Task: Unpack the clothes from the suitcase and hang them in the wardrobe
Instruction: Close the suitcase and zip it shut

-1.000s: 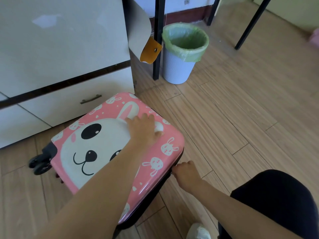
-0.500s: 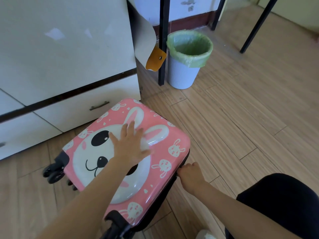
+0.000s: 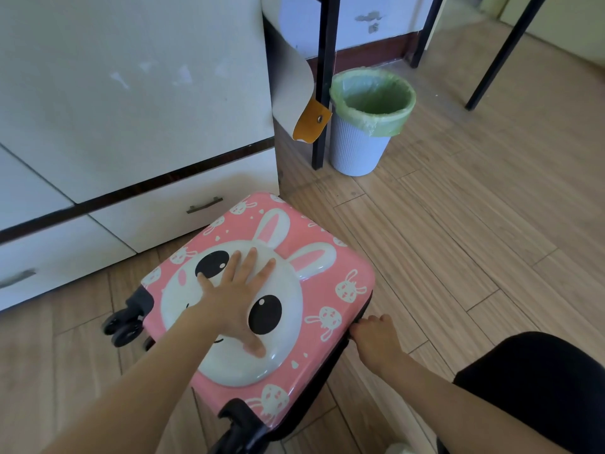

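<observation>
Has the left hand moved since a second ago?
Yes: against the drawer handle, the left hand slid leftward and nearer the person, across the suitcase.

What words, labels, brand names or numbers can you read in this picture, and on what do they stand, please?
None: no readable text shows anywhere.
Pink suitcase: rabbit drawings only, no letters.
Orange tag: a stud, no print.
Bin: plain ribbed wall, no label.

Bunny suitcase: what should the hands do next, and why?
Probably draw the right hand along the side seam to unzip it. The suitcase lies shut, the left hand presses flat on its lid, and the right hand curls at that seam.
</observation>
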Action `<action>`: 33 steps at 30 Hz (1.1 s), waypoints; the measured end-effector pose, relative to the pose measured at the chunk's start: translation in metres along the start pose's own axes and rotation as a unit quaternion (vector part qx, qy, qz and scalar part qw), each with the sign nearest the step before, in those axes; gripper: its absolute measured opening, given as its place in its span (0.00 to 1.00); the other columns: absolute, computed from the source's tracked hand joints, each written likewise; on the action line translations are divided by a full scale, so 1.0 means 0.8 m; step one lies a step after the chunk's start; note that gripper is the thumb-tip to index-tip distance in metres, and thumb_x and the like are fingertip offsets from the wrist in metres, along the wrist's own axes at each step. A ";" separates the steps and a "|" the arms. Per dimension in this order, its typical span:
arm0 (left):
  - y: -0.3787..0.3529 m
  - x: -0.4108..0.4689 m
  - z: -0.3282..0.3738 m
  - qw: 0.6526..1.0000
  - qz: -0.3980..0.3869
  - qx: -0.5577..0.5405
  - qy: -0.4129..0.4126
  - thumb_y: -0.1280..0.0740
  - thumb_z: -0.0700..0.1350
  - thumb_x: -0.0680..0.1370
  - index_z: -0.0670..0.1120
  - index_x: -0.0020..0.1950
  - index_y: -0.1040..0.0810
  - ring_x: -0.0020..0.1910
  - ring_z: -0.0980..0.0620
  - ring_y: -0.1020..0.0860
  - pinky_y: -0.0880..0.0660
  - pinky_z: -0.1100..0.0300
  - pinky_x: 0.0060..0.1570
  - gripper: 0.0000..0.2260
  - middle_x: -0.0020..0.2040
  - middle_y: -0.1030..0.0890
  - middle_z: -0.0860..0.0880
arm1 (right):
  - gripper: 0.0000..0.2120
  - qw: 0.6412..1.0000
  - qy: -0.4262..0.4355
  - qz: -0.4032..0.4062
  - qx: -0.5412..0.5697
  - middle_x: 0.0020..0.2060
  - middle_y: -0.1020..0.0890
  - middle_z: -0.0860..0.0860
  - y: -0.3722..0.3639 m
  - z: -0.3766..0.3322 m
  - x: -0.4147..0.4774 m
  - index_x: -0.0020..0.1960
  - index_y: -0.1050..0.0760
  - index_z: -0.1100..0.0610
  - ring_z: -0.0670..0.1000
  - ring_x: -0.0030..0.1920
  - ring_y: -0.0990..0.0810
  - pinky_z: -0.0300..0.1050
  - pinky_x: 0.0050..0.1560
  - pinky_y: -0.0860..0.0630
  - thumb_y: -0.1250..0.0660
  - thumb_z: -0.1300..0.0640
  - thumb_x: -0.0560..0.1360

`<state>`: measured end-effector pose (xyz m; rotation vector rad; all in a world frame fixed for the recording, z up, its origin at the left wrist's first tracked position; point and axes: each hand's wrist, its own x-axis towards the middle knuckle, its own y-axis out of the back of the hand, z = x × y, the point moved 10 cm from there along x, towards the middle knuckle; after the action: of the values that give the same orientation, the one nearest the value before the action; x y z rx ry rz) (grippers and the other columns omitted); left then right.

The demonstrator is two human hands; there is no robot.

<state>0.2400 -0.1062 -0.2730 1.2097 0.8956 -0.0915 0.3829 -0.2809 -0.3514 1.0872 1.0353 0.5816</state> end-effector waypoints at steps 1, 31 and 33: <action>0.001 0.000 0.001 1.000 0.003 -0.001 0.000 0.23 0.65 0.57 0.60 0.71 0.75 0.72 0.44 0.74 0.54 0.24 0.63 0.66 0.72 0.77 0.51 | 0.11 1.000 -0.011 -0.005 0.001 0.31 0.20 0.48 0.001 0.004 0.001 0.35 0.20 0.49 0.52 0.35 0.21 0.44 0.40 0.42 0.24 0.62 0.57; 0.031 0.027 0.035 0.995 0.048 -0.067 0.050 0.24 0.66 0.58 0.57 0.75 0.70 0.74 0.44 0.70 0.48 0.24 0.63 0.64 0.75 0.72 0.53 | 0.20 0.999 0.016 -0.012 0.027 0.52 0.20 0.53 -0.035 -0.002 -0.014 0.59 0.23 0.54 0.55 0.54 0.25 0.43 0.47 0.48 0.45 0.69 0.75; 0.030 0.026 0.035 0.995 0.051 -0.068 0.046 0.25 0.66 0.58 0.57 0.75 0.70 0.74 0.44 0.70 0.49 0.24 0.63 0.63 0.75 0.72 0.52 | 0.19 0.999 0.013 -0.011 0.038 0.52 0.20 0.53 -0.035 -0.010 -0.021 0.59 0.23 0.55 0.54 0.54 0.25 0.44 0.47 0.48 0.44 0.69 0.75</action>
<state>0.2812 -0.1123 -0.2662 1.1368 0.9026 0.1068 0.3661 -0.3025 -0.3713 1.1356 1.0984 0.5438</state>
